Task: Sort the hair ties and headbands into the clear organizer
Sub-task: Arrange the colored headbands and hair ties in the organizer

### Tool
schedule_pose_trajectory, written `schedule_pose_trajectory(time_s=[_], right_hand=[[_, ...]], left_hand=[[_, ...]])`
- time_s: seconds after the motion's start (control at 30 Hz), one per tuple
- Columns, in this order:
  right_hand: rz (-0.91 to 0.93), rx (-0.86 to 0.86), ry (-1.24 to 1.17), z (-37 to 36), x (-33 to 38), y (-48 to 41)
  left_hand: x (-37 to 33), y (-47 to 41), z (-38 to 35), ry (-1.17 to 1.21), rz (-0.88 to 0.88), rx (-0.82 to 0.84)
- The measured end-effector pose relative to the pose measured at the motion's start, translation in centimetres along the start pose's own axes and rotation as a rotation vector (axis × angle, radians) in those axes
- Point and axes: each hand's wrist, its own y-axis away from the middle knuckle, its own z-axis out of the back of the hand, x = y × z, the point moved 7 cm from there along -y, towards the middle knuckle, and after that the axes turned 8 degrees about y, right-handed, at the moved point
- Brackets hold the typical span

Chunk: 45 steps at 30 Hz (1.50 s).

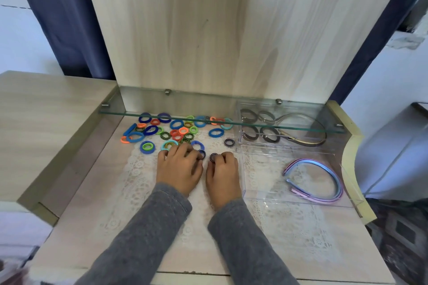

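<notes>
Grey knit sleeves (162, 227) lead to two bare hands lying side by side on the white lace mat (289, 227). We see the right hand (222, 170) with fingers curled, pinching a small dark elastic hair tie (213, 157) at its tips. The left hand (179, 166) curls its fingers onto a second dark hair tie (202, 154); we cannot tell whether it pinches it. Behind them, a heap of bright elastic hair ties (176, 131) lies under the glass shelf (162, 115). To the right stands the clear plastic organizer (259, 183), with brown hair ties (251, 133) and gold-brown headbands (308, 139) in its back sections, and pink and blue plastic headbands (324, 176) in the front one.
</notes>
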Motion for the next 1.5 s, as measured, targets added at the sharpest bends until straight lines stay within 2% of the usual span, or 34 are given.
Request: schedule_pose_trajectory(time_s=[0.2, 0.5, 0.67, 1.03, 1.5], right_hand=[[0.024, -0.025, 0.029, 0.3, -0.1, 0.1], [0.034, 0.011, -0.083, -0.2, -0.8, 0.0], [0.075, 0.031, -0.052, -0.6, -0.7, 0.0], [0.431, 0.108, -0.005, -0.3, 2.4, 0.9], [0.524, 0.093, 0.124, -0.2, 3.3, 1.3]], left_hand=[[0.9, 1.5, 1.4, 0.019, -0.042, -0.018], [2.8, 3.0, 3.1, 0.162, -0.112, 0.027], [3.7, 2.5, 2.9, 0.186, -0.047, 0.009], [5.1, 1.4, 1.2, 0.125, -0.035, 0.063], [5.7, 1.9, 1.9, 0.053, 0.058, -0.005]])
